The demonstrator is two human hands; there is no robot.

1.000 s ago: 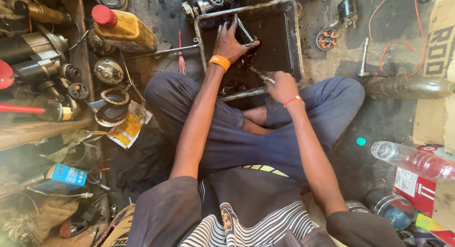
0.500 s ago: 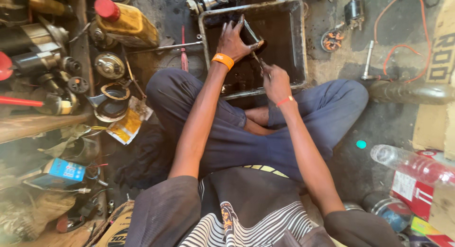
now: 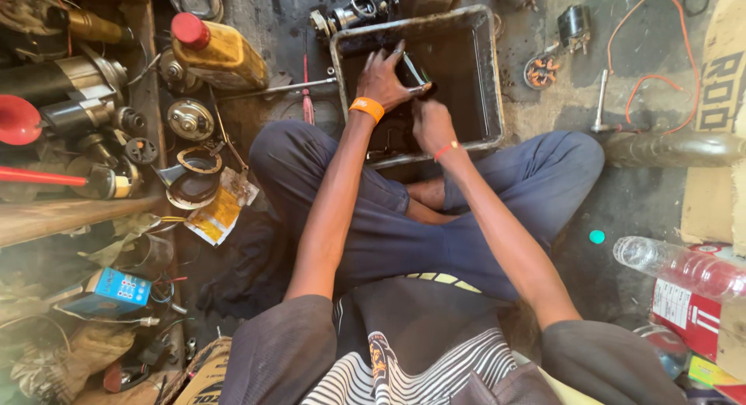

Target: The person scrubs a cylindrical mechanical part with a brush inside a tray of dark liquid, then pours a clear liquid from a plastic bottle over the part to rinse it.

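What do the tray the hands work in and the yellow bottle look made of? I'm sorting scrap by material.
Tray: probably plastic, possibly painted metal; black, grimy, thick rounded rim. Yellow bottle: plastic; glossy moulded body, red screw cap.

dark metal part [image 3: 414, 69] | small, oily | tilted | inside black tray [image 3: 478, 79], upper middle

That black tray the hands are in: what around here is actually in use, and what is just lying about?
In use:
black tray
small dark part, gripped by left hand
right hand, also on it

Lying about:
yellow bottle with red cap
red screwdriver
clear plastic bottle
blue box
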